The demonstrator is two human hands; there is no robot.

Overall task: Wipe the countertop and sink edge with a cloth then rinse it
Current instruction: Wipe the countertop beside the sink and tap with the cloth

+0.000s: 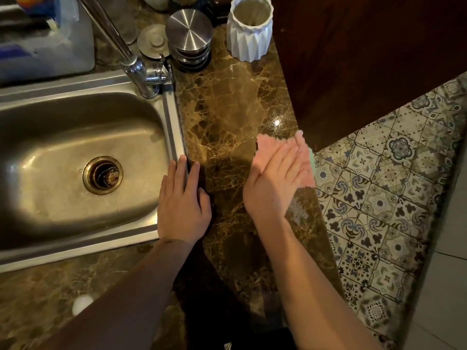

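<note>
Head view, frame centre-right: right hand presses flat, fingers straight, on pink cloth at desk edge; left hand rests open. Cloth appears soft, light; best gathered mid-fold.

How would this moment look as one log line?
step: wiping countertop | right hand: flat on pink cloth | left hand: resting on sink edge | rinse: pending

Two bare forearms, no sleeves visible
</note>
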